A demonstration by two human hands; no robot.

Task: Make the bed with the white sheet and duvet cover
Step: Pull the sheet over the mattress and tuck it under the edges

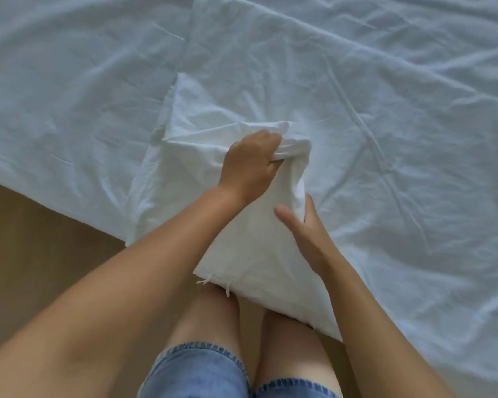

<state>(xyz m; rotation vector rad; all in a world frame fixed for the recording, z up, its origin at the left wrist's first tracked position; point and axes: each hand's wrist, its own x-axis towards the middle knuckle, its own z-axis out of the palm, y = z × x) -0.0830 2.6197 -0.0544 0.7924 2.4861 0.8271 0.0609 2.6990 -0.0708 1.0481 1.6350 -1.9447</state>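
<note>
A white sheet (69,90) lies spread flat across the left and back of the view. On it, to the right, spreads the wrinkled white duvet cover (385,124). Its near corner (242,248) is lifted off the surface, with small fabric ties hanging from the lower edge. My left hand (250,162) grips a bunched fold of that corner from above. My right hand (305,234) lies against the right side of the lifted corner, thumb on the front of the cloth, its fingers hidden behind the fabric.
A tan floor (26,239) shows at the lower left, beyond the sheet's edge. My bare knees (242,326) and denim shorts (196,372) are directly below the raised corner.
</note>
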